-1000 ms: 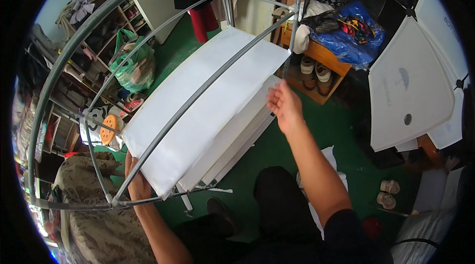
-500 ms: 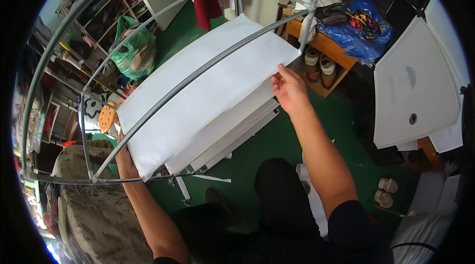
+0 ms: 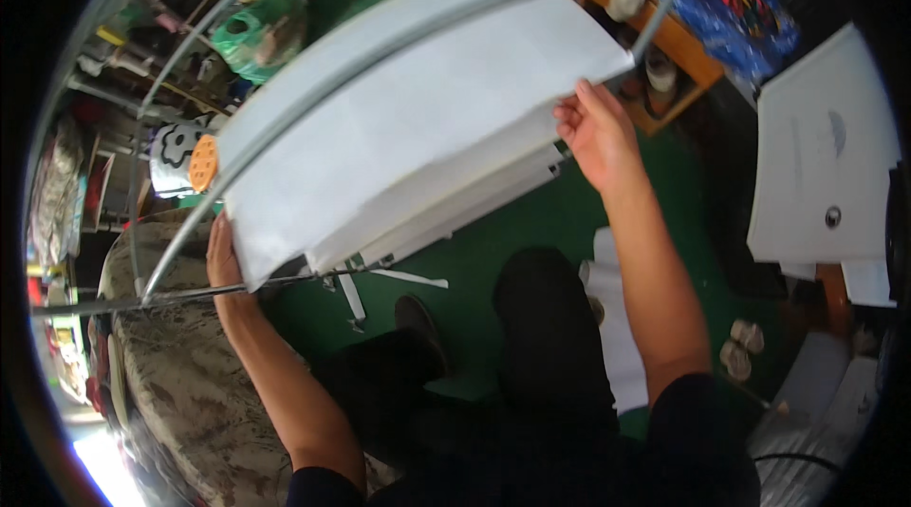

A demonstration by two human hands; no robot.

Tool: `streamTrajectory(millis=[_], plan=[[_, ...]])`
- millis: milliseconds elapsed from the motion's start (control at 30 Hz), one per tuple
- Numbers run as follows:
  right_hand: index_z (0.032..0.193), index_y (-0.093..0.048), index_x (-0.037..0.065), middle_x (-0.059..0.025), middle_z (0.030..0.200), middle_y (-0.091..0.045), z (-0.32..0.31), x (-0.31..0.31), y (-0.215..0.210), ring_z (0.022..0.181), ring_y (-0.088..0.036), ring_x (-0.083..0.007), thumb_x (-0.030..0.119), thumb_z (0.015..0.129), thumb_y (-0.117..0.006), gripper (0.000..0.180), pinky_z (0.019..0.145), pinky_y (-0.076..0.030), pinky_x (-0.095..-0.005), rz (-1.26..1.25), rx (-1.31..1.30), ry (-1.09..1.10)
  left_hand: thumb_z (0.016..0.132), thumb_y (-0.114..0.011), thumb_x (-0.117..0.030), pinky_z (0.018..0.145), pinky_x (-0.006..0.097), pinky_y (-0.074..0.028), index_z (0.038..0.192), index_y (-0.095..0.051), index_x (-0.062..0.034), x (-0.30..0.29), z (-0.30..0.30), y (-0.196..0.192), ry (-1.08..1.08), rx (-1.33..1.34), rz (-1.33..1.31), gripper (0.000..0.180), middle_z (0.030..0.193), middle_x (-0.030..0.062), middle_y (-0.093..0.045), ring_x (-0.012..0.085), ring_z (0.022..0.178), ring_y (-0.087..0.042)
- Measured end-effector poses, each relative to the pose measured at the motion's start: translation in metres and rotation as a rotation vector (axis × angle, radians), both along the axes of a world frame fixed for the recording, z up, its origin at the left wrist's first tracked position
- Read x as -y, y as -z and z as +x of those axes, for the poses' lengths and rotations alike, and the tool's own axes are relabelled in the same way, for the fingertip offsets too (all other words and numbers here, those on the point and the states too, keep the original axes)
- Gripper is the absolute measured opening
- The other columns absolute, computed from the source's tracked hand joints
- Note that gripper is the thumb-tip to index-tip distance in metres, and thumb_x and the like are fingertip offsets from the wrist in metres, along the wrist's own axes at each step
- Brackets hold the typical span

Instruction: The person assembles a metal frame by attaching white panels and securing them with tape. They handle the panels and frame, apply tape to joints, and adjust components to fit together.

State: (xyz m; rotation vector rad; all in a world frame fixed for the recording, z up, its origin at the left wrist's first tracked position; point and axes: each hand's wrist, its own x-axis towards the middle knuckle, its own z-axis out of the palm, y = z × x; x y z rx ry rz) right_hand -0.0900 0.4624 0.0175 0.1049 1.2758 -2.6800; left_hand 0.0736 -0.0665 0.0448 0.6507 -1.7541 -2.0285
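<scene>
A white shelf panel (image 3: 408,118) lies inside a grey metal tube frame (image 3: 356,53), with more white panels (image 3: 455,220) stacked in tiers beneath it. My left hand (image 3: 224,258) rests against the panel's left end, fingers stretched out and close together beside the frame's lower tube. At the near right corner, my right hand (image 3: 602,139) has thumb and curled fingers at the panel's front edge, closed on it as far as I can see. The panel hides part of those fingertips.
A wooden rack (image 3: 685,89) with shoes and a blue plastic bag (image 3: 735,18) stands at the far right. White printed panels (image 3: 821,160) lean at the right. A green bag (image 3: 261,28) is far left, camouflage cloth (image 3: 190,365) near left. White strips (image 3: 413,277) lie on the green floor.
The view has shifted, and the panel and frame appear larger and nearer. My right hand stays at the front edge; my left hand now shows more fully at the left end.
</scene>
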Motion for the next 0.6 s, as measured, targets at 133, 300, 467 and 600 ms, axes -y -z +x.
streamTrajectory(millis=[133, 300, 467, 600], plan=[[0.101, -0.067, 0.008, -0.0050, 0.098, -0.071, 0.013, -0.059, 0.002, 0.079, -0.064, -0.0111, 0.026, 0.099, -0.065, 0.019, 0.070, -0.050, -0.0251, 0.400, -0.031, -0.080, 0.103, -0.052, -0.020, 0.095, 0.037, -0.053, 0.141, -0.051, 0.0028, -0.042, 0.005, -0.019, 0.031, 0.095, -0.080, 0.044, 0.126, 0.0173, -0.064, 0.0246, 0.111, -0.064], [0.098, -0.067, 0.008, -0.0003, 0.087, -0.068, 0.080, -0.139, 0.093, 0.077, -0.062, -0.0081, 0.024, 0.098, -0.065, 0.017, 0.069, -0.048, -0.0226, 0.747, 0.200, -0.084, 0.102, -0.055, -0.021, 0.101, 0.040, -0.052, 0.146, -0.048, 0.0002, -0.008, -0.006, -0.005, 0.063, 0.014, -0.002, 0.049, 0.139, 0.0172, -0.057, 0.0302, 0.121, -0.061], [0.083, -0.069, 0.004, -0.0135, 0.090, -0.072, 0.215, -0.205, 0.278, 0.085, -0.069, -0.0319, 0.040, 0.085, -0.073, 0.036, 0.075, -0.053, -0.0435, 1.496, 0.338, -0.334, 0.103, -0.056, -0.024, 0.099, 0.041, -0.055, 0.145, -0.047, -0.0007, 0.013, -0.036, -0.001, 0.106, 0.061, 0.080, 0.049, 0.137, 0.0166, -0.060, 0.0281, 0.120, -0.062], [0.117, -0.061, 0.004, -0.0240, 0.115, -0.067, 0.283, -0.173, 0.287, 0.110, -0.064, -0.0400, 0.053, 0.081, -0.075, 0.062, 0.091, -0.052, -0.0492, 1.716, 0.685, -0.395, 0.106, -0.051, -0.028, 0.098, 0.041, -0.057, 0.145, -0.048, -0.0017, 0.045, -0.034, 0.006, 0.050, 0.078, 0.099, 0.047, 0.138, 0.0154, -0.059, 0.0269, 0.119, -0.063]])
